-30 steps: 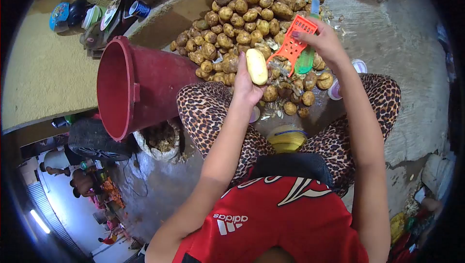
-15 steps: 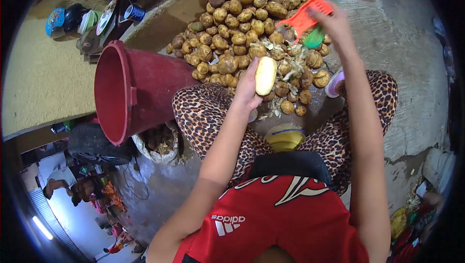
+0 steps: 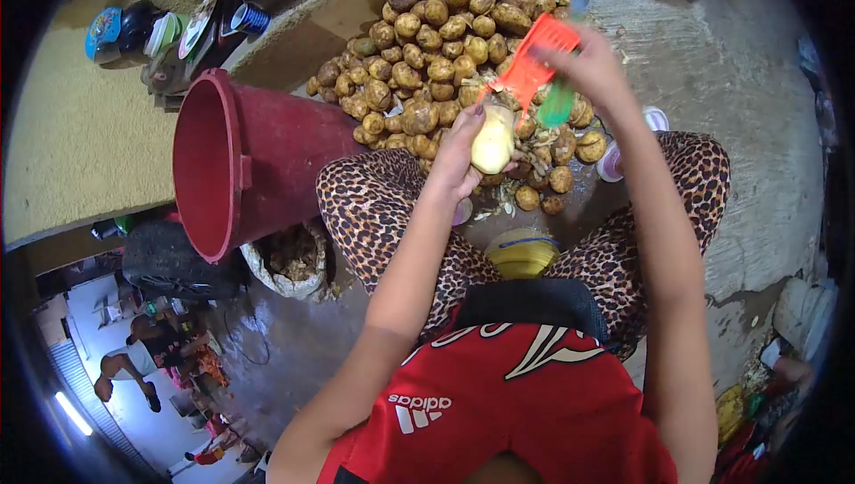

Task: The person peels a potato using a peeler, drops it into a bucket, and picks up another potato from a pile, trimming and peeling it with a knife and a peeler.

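My left hand (image 3: 457,154) is closed round a peeled, pale yellow potato (image 3: 492,144), held over the front of the potato pile. In my right hand (image 3: 590,67) is an orange plastic peeler (image 3: 534,52), its forked head at the upper end of the potato. A blurred green piece (image 3: 557,101) shows just below the peeler; whether it belongs to the tool I cannot tell. Beneath both hands lie many unpeeled brown potatoes (image 3: 419,116) with pale strips of peel (image 3: 541,135) scattered among them.
A large dark red bucket (image 3: 285,141) lies tilted at my left, its mouth facing left. Below it stands a white sack (image 3: 307,284) with brown contents. A yellow container (image 3: 524,258) sits between my legs. People (image 3: 129,373) are in the background at lower left.
My right hand has moved down and left, bringing the peeler from above the pile to the potato. The potato has tilted slightly in my left hand. A background person has shifted.
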A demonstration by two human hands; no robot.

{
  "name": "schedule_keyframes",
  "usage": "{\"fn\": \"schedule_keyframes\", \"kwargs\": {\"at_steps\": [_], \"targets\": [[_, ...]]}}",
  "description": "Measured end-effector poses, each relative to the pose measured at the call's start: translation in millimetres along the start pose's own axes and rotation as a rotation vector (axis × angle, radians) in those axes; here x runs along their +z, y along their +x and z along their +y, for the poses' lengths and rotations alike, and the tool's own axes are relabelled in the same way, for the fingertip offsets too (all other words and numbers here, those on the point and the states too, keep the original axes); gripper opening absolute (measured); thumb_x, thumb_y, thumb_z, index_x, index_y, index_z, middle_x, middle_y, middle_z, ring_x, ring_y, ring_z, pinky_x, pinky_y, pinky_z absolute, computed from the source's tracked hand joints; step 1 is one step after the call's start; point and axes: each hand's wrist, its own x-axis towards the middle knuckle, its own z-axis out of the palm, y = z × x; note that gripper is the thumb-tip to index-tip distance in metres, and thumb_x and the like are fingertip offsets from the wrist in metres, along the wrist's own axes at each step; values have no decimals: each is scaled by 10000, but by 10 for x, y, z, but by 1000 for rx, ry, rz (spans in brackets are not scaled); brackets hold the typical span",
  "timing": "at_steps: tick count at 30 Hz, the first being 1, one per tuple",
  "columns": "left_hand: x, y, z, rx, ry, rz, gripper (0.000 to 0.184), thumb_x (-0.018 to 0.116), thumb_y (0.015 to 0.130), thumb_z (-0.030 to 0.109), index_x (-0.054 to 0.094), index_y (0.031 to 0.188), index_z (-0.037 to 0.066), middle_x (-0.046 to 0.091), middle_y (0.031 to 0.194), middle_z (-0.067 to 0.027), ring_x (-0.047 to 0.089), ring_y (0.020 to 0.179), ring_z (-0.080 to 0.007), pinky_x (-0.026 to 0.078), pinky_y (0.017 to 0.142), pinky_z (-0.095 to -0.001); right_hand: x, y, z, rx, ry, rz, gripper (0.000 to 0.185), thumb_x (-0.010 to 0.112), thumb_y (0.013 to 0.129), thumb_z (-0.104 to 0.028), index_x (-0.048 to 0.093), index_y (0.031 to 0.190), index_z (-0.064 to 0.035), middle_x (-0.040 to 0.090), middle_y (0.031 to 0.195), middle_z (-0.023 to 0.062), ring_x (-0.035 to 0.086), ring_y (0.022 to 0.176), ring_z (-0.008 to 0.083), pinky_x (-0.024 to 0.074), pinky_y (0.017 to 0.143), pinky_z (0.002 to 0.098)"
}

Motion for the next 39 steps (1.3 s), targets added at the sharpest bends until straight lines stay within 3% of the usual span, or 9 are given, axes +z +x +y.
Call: {"fn": "schedule_keyframes", "kwargs": {"at_steps": [3,6,10,16,24,27,34,36,39], "targets": [[144,-39,67,-56,-234,54,387,374,918,378,439,1140,68,567,996,-96,610,776,-186,543,594,-324,288,-175,3,-118,-319,-204,335,676,728,-243,588,953,-12,628,807,39,583,759,107,463,708,264],[-109,4,46,-139,-137,-230,426,361,910,426,455,1128,72,590,902,-92,623,692,-212,530,486,-321,235,-110,24,-222,-408,91,357,685,720,-250,590,975,-19,628,793,33,581,738,98,464,692,254],[-30,-32,52,-104,-66,-84,439,337,907,450,475,1108,84,604,853,-93,619,620,-231,518,452,-325,-366,217,49,-49,-174,328,348,683,691,-265,614,924,-16,638,771,109,613,690,162,478,647,285],[54,-40,84,-73,-219,-34,388,328,931,331,436,1192,65,590,1008,-101,616,814,-202,537,610,-339,315,-219,-91,-57,-382,-122,296,643,757,-213,590,972,-17,638,812,79,599,755,125,473,677,272],[-106,-51,123,48,97,-29,374,310,941,305,467,1170,54,570,1016,-81,580,865,-170,516,683,-314,-445,100,3,-67,-486,538,293,619,733,-279,593,894,-35,608,723,140,593,677,278,451,618,357],[-179,-304,500,294,200,89,346,586,774,92,500,1108,64,560,991,-85,582,825,-161,509,640,-264,-566,48,63,-114,-517,484,309,624,738,-299,590,891,-33,608,723,135,595,690,275,451,631,357],[-1934,-1287,2339,1159,1163,990,522,694,640,5,492,1121,31,524,1043,-101,512,937,-161,476,728,-295,-740,-55,13,-5,-498,492,308,628,744,-279,582,888,-11,608,669,109,602,581,186,459,548,309],[-2609,-1475,2680,1060,1603,1410,503,697,675,162,519,1122,14,585,986,-185,565,879,-286,454,796,-361,-762,-72,5,-18,-519,451,303,629,747,-272,581,885,-7,607,657,102,595,547,161,458,524,294],[-3761,-1546,2939,344,1294,1205,471,655,700,195,536,1117,11,587,1028,-196,570,927,-316,449,793,-362,-748,-78,57,-49,-615,467,289,631,746,-263,579,869,-7,599,645,98,592,540,147,456,521,287]]}}
